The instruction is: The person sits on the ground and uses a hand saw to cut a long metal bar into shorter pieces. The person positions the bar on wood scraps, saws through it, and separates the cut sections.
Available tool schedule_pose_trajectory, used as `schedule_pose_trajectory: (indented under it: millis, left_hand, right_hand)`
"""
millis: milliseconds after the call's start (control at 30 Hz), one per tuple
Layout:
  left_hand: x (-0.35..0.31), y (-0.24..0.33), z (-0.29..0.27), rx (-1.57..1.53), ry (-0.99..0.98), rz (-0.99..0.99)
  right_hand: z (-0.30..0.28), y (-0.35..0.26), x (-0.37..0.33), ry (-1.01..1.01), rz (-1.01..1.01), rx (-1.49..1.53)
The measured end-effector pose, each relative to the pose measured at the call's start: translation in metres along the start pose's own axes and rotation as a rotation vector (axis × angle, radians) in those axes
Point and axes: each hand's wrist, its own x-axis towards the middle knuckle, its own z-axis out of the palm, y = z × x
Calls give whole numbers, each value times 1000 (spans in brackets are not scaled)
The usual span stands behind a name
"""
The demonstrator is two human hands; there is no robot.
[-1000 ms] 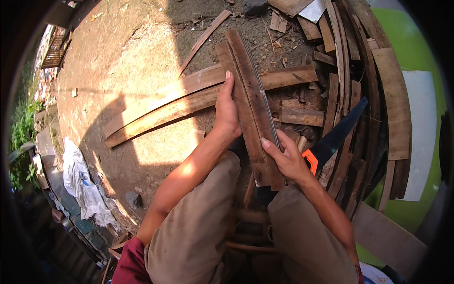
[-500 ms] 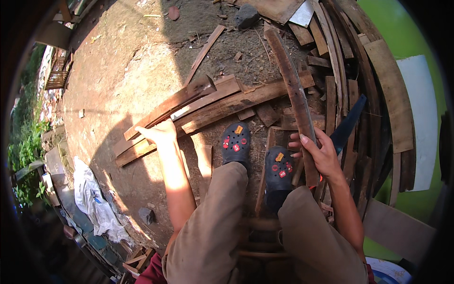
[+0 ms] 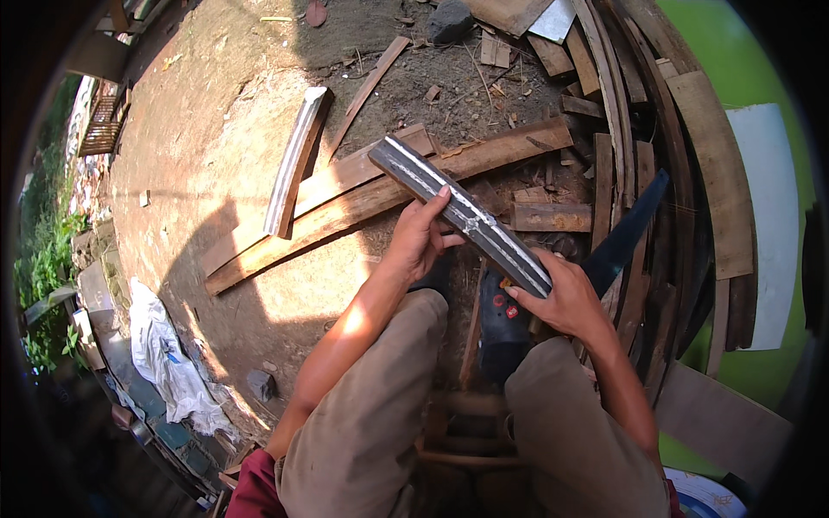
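Both hands hold a short dark wooden strip (image 3: 471, 220) slantwise above my feet, its upper face streaked with white lines along its length. My left hand (image 3: 419, 237) grips it near the middle, thumb on top. Closed round its lower right end is my right hand (image 3: 566, 293). Farther left, another white-streaked wood piece (image 3: 298, 160) rests across two long planks (image 3: 484, 164) on the ground. A dark blue tapering blade (image 3: 637, 220), like a handsaw's, leans beside my right hand; its handle is hidden.
Stacked boards (image 3: 712, 173) line the right side by a green surface. A grey stone (image 3: 450, 21) lies at the far edge. White sheeting (image 3: 168, 367) is on the left. My dark clogs (image 3: 505, 332) are beneath the strip.
My left hand has let go of the other wood piece, now turned and lying across the planks, and has taken hold of the strip. The right hand has tilted the strip left, showing its white-streaked face.
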Motion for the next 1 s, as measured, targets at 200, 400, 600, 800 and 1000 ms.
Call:
schedule_pose_trajectory:
  millis: [200, 400, 600, 800, 1000]
  left_hand:
    - [8, 5, -44, -429, 293, 250]
    - [18, 4, -66, -185, 241, -76]
    - [14, 1, -43, 284, 258, -102]
    - [19, 4, 4, 690, 22, 40]
    - [0, 23, 77, 997, -301, 132]
  right_hand:
    - [-33, 16, -5, 615, -179, -202]
    - [-27, 91, -42, 486, 243, 15]
    - [12, 115, -61, 338, 493, 182]
    - [44, 136, -67, 108, 563, -79]
    - [23, 126, -84, 434, 530, 99]
